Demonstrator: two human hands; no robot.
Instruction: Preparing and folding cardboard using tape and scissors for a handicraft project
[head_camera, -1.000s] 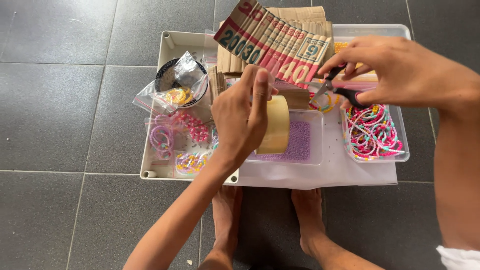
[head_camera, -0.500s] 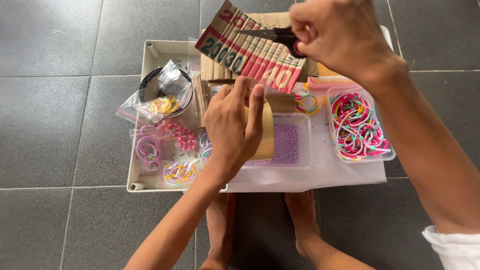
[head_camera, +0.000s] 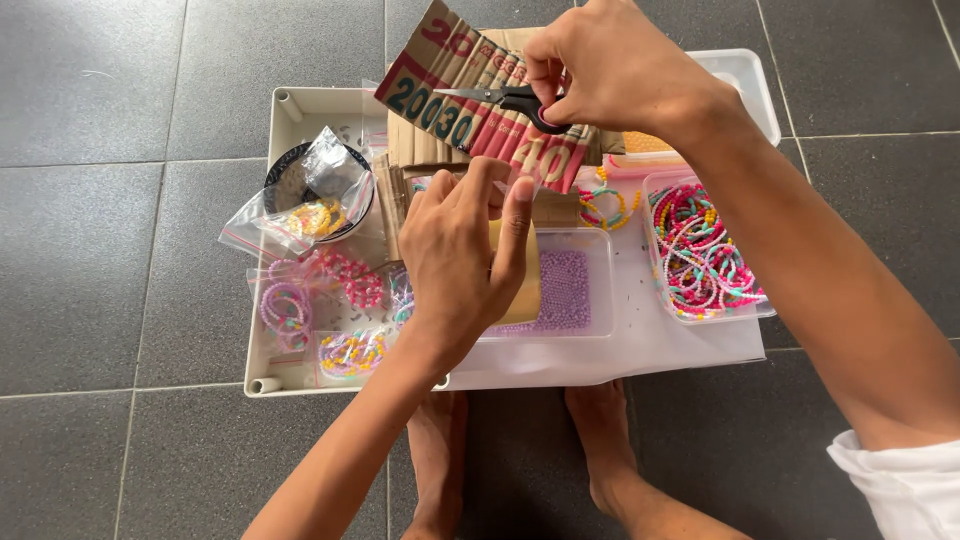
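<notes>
The roll of tape (head_camera: 522, 272), clasped upright in the left hand (head_camera: 462, 262), stands over the clear box of purple beads (head_camera: 572, 290), while beyond it the right hand (head_camera: 610, 62) grips black-handled scissors (head_camera: 505, 99) above fanned cardboard strips (head_camera: 470, 95), tray rim (head_camera: 262, 290) leftward.

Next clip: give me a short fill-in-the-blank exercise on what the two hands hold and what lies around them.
1. The right hand holds a pair of ____ with dark handles.
2. The left hand grips a roll of ____ over the clear box of purple beads.
3. The clear tub on the right is full of beaded ____.
4. The floor is laid with dark grey ____.

Missing words: scissors; tape; bracelets; tiles
</notes>
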